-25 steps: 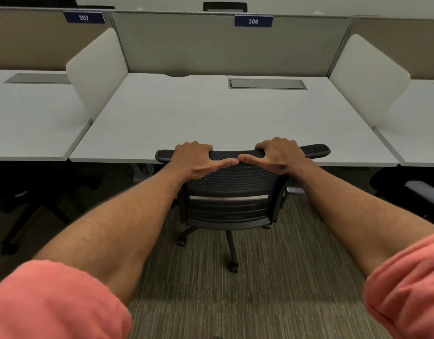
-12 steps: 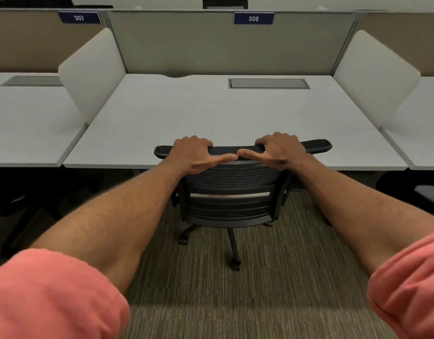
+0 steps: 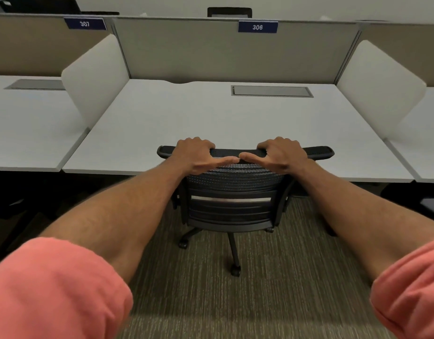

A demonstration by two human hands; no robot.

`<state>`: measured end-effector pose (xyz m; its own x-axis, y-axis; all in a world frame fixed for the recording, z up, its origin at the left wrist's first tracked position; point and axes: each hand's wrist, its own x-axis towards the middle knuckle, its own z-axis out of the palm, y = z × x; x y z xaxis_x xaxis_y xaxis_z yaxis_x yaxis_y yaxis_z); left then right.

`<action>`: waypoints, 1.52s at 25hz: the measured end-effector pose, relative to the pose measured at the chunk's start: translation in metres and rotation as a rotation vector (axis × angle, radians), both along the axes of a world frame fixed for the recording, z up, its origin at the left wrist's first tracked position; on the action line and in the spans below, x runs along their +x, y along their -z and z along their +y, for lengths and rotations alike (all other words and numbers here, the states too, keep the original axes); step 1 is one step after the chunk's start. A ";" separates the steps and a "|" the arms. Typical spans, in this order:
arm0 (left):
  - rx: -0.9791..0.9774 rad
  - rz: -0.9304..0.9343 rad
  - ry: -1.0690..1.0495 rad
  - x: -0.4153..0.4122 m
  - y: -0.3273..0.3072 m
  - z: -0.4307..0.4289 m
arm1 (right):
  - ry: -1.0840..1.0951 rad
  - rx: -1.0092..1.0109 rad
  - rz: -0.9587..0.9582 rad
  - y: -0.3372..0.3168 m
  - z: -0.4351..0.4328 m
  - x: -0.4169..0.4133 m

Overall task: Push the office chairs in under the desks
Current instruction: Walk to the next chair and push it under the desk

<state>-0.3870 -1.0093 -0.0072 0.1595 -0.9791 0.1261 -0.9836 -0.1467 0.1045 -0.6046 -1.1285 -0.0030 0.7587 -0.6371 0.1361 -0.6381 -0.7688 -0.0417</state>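
- Since a second ago, the black mesh chair (image 3: 231,192) has rolled a little nearer the desk (image 3: 211,123). Its top rail now sits higher against the white top, and both hands have kept their hold.
- The desk is wide and white and fills the middle of the view. A grey back panel (image 3: 223,50) stands behind it, with a white side screen at the left (image 3: 96,77) and another at the right (image 3: 379,81).
- Striped grey-brown carpet (image 3: 260,302) covers the floor in front.
- The chair stands centred at the desk's front edge with its back to the camera and its castors on the carpet.
- Pink sleeves fill the lower left (image 3: 52,289) and lower right (image 3: 411,289) corners.
- The left hand (image 3: 198,155) grips the top rail left of centre. Its fingers curl over the far side, and its thumb lies along the near side, pointing inward.
- The right hand (image 3: 282,155) grips the rail right of centre in the same way. The two thumb tips almost meet.
- A grey hatch (image 3: 272,91) is set into the desk top near the back.
- A blue label reading 306 (image 3: 257,27) sits on the back panel.
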 end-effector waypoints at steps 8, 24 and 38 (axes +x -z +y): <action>0.048 0.024 0.007 0.015 0.000 -0.003 | -0.015 -0.020 -0.006 0.002 0.000 0.011; 0.169 -0.063 -0.141 -0.043 -0.046 0.086 | 0.167 -0.040 0.057 -0.017 0.104 -0.019; 0.109 -0.093 0.137 -0.210 -0.018 0.244 | 0.479 0.083 -0.015 0.008 0.335 -0.179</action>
